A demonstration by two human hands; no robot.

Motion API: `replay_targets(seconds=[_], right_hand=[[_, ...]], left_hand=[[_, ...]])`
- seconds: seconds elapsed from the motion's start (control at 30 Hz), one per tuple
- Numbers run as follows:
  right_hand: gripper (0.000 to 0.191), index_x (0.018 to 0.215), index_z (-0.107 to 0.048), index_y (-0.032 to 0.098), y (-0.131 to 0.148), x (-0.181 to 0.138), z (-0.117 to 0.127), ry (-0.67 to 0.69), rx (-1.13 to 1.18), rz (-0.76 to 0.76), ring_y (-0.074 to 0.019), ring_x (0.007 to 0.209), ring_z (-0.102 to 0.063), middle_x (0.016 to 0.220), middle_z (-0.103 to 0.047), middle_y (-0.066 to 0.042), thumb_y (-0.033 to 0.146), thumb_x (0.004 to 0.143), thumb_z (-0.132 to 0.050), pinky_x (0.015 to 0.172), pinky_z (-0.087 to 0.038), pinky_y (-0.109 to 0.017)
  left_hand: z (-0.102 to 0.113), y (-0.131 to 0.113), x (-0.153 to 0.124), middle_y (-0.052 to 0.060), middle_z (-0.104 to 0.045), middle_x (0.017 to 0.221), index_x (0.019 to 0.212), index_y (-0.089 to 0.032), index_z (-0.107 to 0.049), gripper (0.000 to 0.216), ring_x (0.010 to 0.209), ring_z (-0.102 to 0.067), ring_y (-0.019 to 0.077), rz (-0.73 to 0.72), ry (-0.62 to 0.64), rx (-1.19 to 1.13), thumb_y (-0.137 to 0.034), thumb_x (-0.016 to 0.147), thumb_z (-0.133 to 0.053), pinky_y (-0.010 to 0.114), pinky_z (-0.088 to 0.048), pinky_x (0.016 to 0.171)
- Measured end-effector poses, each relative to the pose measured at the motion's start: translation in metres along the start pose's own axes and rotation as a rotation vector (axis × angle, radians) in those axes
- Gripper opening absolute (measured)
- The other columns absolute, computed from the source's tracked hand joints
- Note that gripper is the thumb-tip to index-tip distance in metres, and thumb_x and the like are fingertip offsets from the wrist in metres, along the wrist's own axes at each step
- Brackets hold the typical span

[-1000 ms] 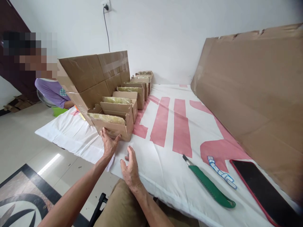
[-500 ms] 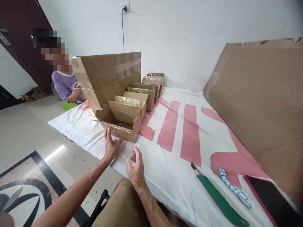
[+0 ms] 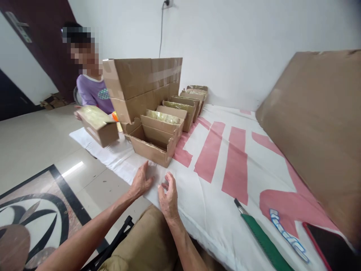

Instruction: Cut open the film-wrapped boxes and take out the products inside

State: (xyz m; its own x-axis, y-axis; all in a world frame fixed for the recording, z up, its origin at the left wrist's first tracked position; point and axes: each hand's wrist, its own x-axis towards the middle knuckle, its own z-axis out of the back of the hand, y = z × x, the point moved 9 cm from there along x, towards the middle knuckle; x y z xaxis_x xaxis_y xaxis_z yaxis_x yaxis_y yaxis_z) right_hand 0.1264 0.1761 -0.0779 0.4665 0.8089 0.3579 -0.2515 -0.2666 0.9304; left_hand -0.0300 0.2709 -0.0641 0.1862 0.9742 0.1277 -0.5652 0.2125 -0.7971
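Note:
My left hand [image 3: 141,180] rests at the table's near edge, fingers apart and holding nothing. Beside it, my right hand [image 3: 168,194] hovers over the cloth with its fingers loosely curled and apart, also with nothing in it. Just beyond both hands stands an open cardboard box [image 3: 150,150], its near rim torn and uneven; I see no contents in it. To its left, a co-worker's hand holds a cardboard box [image 3: 103,131] whose top is covered with yellowish tape, at the table's left edge.
A row of opened boxes [image 3: 180,109] runs back beside a stack of cardboard boxes [image 3: 141,81]. On the white cloth [image 3: 208,210] lie a green utility knife [image 3: 262,237] and a phone [image 3: 329,244]. A large cardboard sheet [image 3: 316,113] leans at right. A person [image 3: 90,92] sits at left.
My left hand has come away from the open box's front. At the left, the co-worker has brought a taped box into view beside the stack. The camera view has shifted a little.

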Motion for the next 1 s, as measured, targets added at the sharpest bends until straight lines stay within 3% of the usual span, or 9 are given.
replay_targets(seconds=[0.13,0.3,0.4,0.47,0.53,0.63,0.77,0.87,1.0], right_hand=[[0.055,0.142,-0.054,0.017,0.000,0.004,0.002,0.016,0.008,-0.027,-0.0294,0.129,-0.063,0.146,-0.059,-0.021,0.030,0.089,-0.057,0.096,-0.061,-0.046],[0.059,0.143,-0.054,0.016,-0.001,0.008,0.002,0.049,0.001,-0.068,-0.0320,0.129,-0.062,0.147,-0.059,-0.022,0.037,0.088,-0.058,0.096,-0.060,-0.050],[0.059,0.143,-0.055,0.016,-0.002,0.009,0.004,0.052,-0.028,-0.089,-0.0318,0.127,-0.064,0.146,-0.060,-0.022,0.041,0.089,-0.058,0.097,-0.059,-0.049],[0.060,0.143,-0.055,0.016,-0.004,0.011,0.005,0.058,-0.048,-0.104,-0.0309,0.125,-0.065,0.145,-0.061,-0.022,0.044,0.090,-0.058,0.096,-0.060,-0.046],[0.059,0.142,-0.056,0.016,-0.004,0.012,0.008,0.060,-0.074,-0.107,-0.0296,0.121,-0.068,0.142,-0.063,-0.021,0.045,0.090,-0.058,0.094,-0.061,-0.044],[0.049,0.135,-0.062,0.017,0.002,0.012,0.014,0.048,-0.161,-0.062,-0.0264,0.107,-0.073,0.135,-0.070,-0.018,0.042,0.093,-0.058,0.090,-0.062,-0.041],[0.029,0.120,-0.070,0.019,0.043,-0.003,0.004,0.125,-0.306,0.284,-0.0265,0.107,-0.073,0.125,-0.074,-0.015,0.028,0.098,-0.054,0.094,-0.061,-0.046],[0.028,0.117,-0.072,0.022,0.068,-0.020,-0.029,0.289,-0.316,0.481,-0.0272,0.117,-0.070,0.124,-0.075,-0.013,0.018,0.098,-0.053,0.099,-0.060,-0.047],[0.039,0.133,-0.066,0.023,0.076,-0.001,-0.098,0.468,-0.272,0.378,-0.0280,0.127,-0.066,0.139,-0.068,-0.013,0.019,0.096,-0.052,0.099,-0.061,-0.046]], left_hand=[[-0.003,-0.008,-0.026,0.021,-0.060,0.149,0.150,-0.014,-0.050,0.075,0.142,-0.056,0.0344,-0.110,0.120,0.038,-0.025,0.078,-0.068,0.055,-0.043,0.121],[0.000,-0.025,-0.073,0.019,-0.060,0.151,0.136,-0.017,-0.066,0.057,0.148,-0.049,0.0343,-0.324,0.271,0.042,-0.026,0.081,-0.072,0.055,-0.038,0.125],[0.018,-0.038,-0.086,0.015,-0.069,0.140,0.130,-0.019,-0.071,0.047,0.137,-0.061,0.0309,-0.321,0.444,-0.021,-0.033,0.085,-0.072,0.047,-0.049,0.117],[0.047,-0.037,-0.076,0.012,-0.077,0.127,0.123,-0.020,-0.075,0.038,0.121,-0.071,0.0274,-0.228,0.454,-0.085,-0.035,0.088,-0.069,0.042,-0.055,0.108],[0.094,-0.028,-0.050,0.011,-0.079,0.120,0.115,-0.019,-0.078,0.034,0.112,-0.073,0.0266,-0.125,0.282,-0.173,-0.038,0.089,-0.066,0.042,-0.058,0.102],[0.178,0.006,-0.008,0.011,-0.079,0.114,0.113,-0.017,-0.076,0.039,0.106,-0.073,0.0267,0.008,-0.132,-0.299,-0.042,0.086,-0.067,0.045,-0.058,0.098],[0.267,0.062,0.039,0.013,-0.074,0.115,0.118,-0.013,-0.071,0.046,0.112,-0.069,0.0283,0.132,-0.595,-0.382,-0.034,0.078,-0.069,0.048,-0.055,0.104],[0.303,0.091,0.078,0.016,-0.063,0.140,0.132,-0.014,-0.062,0.058,0.133,-0.058,0.0304,0.178,-0.708,-0.417,-0.030,0.077,-0.067,0.047,-0.049,0.113],[0.323,0.110,0.128,0.018,-0.043,0.163,0.145,-0.014,-0.047,0.076,0.152,-0.040,0.0317,0.203,-0.725,-0.475,-0.030,0.075,-0.071,0.045,-0.036,0.124]])
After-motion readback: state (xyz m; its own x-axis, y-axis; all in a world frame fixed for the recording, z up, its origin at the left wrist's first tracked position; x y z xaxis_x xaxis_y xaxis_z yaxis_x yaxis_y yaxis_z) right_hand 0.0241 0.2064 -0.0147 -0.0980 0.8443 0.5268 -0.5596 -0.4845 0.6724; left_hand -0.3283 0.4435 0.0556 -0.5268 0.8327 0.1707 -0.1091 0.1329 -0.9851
